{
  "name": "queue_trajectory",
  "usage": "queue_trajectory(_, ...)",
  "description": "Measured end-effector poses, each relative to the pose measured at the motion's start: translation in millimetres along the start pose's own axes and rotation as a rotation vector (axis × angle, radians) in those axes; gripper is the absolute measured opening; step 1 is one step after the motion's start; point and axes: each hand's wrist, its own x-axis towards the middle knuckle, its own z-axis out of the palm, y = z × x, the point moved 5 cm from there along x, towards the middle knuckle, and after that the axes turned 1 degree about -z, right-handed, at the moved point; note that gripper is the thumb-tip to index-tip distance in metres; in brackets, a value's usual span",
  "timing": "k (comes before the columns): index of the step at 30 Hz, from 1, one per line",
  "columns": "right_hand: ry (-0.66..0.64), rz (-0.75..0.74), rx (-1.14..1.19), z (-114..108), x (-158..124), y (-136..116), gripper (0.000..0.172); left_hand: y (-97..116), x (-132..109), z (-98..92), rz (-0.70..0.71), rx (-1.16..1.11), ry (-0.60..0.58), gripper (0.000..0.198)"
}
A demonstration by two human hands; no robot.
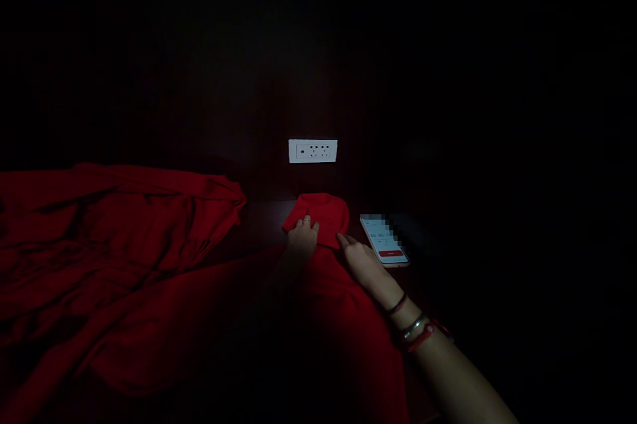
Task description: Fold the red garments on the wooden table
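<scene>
A red garment [348, 318], perhaps a sleeve or trouser leg, runs from the bottom of the view up to a rounded, folded-looking end [323, 208]. My left hand [302, 237] rests on the left part of that end, fingers apart and pressed on the fabric. At the lower right edge of the same end, my right hand [361, 261] touches the cloth with stretched fingertips; its thumb side is partly hidden. Bracelets circle the right wrist. Dark shadow swallows my left forearm.
More rumpled red cloth [124, 231] spreads over the left side. A phone [385, 241] with a lit timer screen lies just beyond my right hand. On the dark wall ahead is a white socket panel [312, 151]. Most surroundings are too dark to make out.
</scene>
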Motion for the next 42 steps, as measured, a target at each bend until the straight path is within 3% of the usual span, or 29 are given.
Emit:
queue_trajectory(5, 0.025, -0.108, 0.191, -1, 0, 1, 0.05, -10, -2, 13.5, -0.093, -0.056, -0.086, 0.05)
queue_trajectory(11, -0.002, -0.037, 0.205, -1, 1, 9, 0.052, -14, -1, 15.4, -0.186, -0.095, -0.112, 0.053)
queue_trajectory(14, -0.11, 0.029, 0.147, 8, -2, 11, 0.051, -21, -1, 19.7, -0.269, -0.092, -0.13, 0.053)
queue_trajectory(18, -0.177, 0.006, 0.216, 9, -2, 14, 0.058, -26, -1, 24.7, -0.246, -0.1, -0.217, 0.055)
queue_trajectory(22, -0.109, -0.07, 0.381, -2, 3, 16, 0.058, -27, -3, 16.4, -0.241, -0.104, -0.276, 0.055)
queue_trajectory(25, -0.04, 0.014, 0.392, -5, 5, 22, 0.056, -22, -5, 6.1, -0.236, -0.11, -0.298, 0.058)
queue_trajectory(29, -0.093, -0.027, 0.362, 4, 6, 18, 0.067, -16, -7, 3.9, -0.218, -0.134, -0.375, 0.07)
queue_trajectory(33, 0.087, -0.006, 0.347, -2, 10, 19, 0.031, -17, -6, 9.9, -0.216, -0.167, -0.41, 0.092)
queue_trajectory(36, 0.202, 0.071, 0.422, -8, 12, 22, 0.03, -21, -4, 9.2, -0.272, -0.179, -0.361, 0.085)
queue_trajectory(39, 0.206, -0.094, 0.56, -9, 12, 15, 0.021, -23, -3, 4.1, -0.316, -0.177, -0.309, 0.074)
queue_trajectory(42, 0.202, -0.153, 0.668, -2, 14, 18, 0.018, -16, -2, -0.6, -0.188, -0.175, -0.265, 0.076)
